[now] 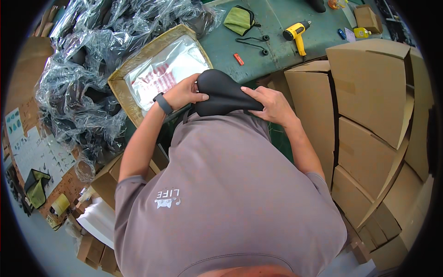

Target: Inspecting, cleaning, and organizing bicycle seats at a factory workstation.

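A black bicycle saddle (219,92) is held in front of my body, between both hands. My left hand (185,92) grips its left side, the thumb lying on top. At the other side my right hand (268,104) closes on the saddle with thumb and fingers. The saddle's underside is hidden. Just beyond my left hand stands a shallow cardboard box (121,90) with clear plastic bags (166,71) in it, printed in red.
Several plastic-wrapped saddles (87,69) pile up at left. On the green table (272,46) lie a yellow heat gun (296,34), a green cloth (240,21), a black cord (254,42) and a red cutter-like piece (238,59). Cardboard boxes (369,92) stack at right.
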Available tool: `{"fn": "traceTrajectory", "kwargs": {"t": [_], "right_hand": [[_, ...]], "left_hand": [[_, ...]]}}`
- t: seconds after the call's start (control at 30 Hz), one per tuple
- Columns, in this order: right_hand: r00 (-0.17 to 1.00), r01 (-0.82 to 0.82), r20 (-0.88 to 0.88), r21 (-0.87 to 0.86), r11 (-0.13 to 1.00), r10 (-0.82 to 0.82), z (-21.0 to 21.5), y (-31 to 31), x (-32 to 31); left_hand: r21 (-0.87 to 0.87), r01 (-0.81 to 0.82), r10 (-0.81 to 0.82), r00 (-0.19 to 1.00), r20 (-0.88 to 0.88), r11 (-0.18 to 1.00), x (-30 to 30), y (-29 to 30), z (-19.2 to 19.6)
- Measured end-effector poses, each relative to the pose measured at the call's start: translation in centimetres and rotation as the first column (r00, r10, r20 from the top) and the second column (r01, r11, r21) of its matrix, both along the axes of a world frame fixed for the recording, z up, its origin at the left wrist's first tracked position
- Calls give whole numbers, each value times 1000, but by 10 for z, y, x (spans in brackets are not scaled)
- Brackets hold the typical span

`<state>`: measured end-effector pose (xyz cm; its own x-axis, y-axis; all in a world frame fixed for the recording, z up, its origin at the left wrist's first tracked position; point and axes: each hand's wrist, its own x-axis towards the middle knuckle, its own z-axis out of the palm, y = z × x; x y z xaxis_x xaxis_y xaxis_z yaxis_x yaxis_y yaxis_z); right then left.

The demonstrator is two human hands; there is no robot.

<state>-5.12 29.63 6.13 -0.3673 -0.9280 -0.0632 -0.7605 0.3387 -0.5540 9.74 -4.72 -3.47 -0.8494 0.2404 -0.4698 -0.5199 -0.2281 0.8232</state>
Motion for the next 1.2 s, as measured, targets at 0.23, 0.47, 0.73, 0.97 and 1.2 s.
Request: {"fn": "traceTrajectory", "kwargs": {"t": [0.23,0.47,0.73,0.97,1.2], "right_hand": [[1000,-10,-25,79,997,12,20,-16,-1],[1000,22,-22,206,978,-18,20,-36,6],[1000,9,-3,128,992,-8,24,-57,-22],[996,-72,-37,167,983,79,11,-59,-71],[993,25,112,98,995,-36,-36,-20,-112]], "left_hand": [[-262,-69,11,977,-215,963,-9,9,-15],[-237,-93,44,978,-206,967,-12,5,-37],[-223,49,-113,951,-287,974,-50,-32,-28],[-452,-296,207,949,-237,841,-51,13,-12],[-252,-97,94,995,-23,963,-105,1,-22]]}}
